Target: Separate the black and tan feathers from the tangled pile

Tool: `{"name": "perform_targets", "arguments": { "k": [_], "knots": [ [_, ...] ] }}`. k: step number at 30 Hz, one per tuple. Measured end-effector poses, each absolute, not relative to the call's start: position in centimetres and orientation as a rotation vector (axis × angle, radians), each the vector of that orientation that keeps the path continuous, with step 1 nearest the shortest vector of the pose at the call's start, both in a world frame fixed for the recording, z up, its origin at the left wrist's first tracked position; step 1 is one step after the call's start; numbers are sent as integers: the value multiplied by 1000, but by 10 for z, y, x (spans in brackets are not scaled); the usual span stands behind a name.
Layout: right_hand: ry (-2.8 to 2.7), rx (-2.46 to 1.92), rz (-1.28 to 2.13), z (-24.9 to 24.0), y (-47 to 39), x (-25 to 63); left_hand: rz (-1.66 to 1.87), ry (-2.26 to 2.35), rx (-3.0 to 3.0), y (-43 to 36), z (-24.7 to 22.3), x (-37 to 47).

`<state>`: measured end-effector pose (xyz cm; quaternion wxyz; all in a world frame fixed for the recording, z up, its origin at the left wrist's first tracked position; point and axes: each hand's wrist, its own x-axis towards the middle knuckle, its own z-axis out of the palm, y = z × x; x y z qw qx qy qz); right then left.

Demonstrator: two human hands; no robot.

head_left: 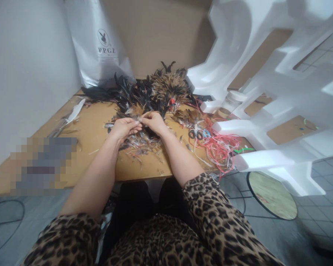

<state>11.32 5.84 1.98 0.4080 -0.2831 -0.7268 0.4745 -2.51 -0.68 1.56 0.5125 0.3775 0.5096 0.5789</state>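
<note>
My left hand [124, 129] and my right hand [153, 122] meet over the wooden table [97, 122], fingertips close together. Both are pinched at a small brown feather [135, 110]; which fingers bear it is hard to tell. Behind them lie dark feathers [135, 92] and a bushy brown feather bundle [170, 83] with a red spot. Loose feather bits [138, 146] are scattered beneath my hands. To the right are a smaller brown feather bunch [192, 117], scissors with black handles [195, 135] and tangled pink strings [220, 147].
White moulded foam [238, 127] leans over the table's right side, near a clear jar [235, 99]. A white bag [100, 59] stands at the back left. A round stool [272, 194] is at the lower right. Something pixelated [44, 164] lies on the left.
</note>
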Motion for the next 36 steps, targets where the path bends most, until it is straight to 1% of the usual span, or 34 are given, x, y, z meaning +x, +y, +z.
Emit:
{"name": "perform_targets", "arguments": {
  "k": [5, 8, 10, 17, 22, 25, 29, 36],
  "knots": [
    [-1760, -761, 1160, 21, 60, 113, 1377, 1273, 915, -7, 17, -25],
    [-1602, -851, 1073, 21, 67, 119, 1478, 1250, 848, -5, 18, -28],
    [-1607, -939, 969, 22, 73, 127, 1556, 1225, 771, -4, 18, -31],
    [-2203, -1168, 402, 26, 75, 145, 1649, 1155, 644, -2, 21, -36],
    [-2426, -1272, 143, 22, 64, 140, 1631, 1124, 613, -3, 22, -36],
    [-2450, -1248, 77, 22, 60, 138, 1590, 1125, 620, -3, 20, -36],
    [-2367, -1095, 38, 27, 59, 138, 1510, 1101, 608, -2, 17, -37],
    [-2207, -894, 38, 28, 59, 136, 1456, 1003, 545, -3, 18, -39]
  ]
}}
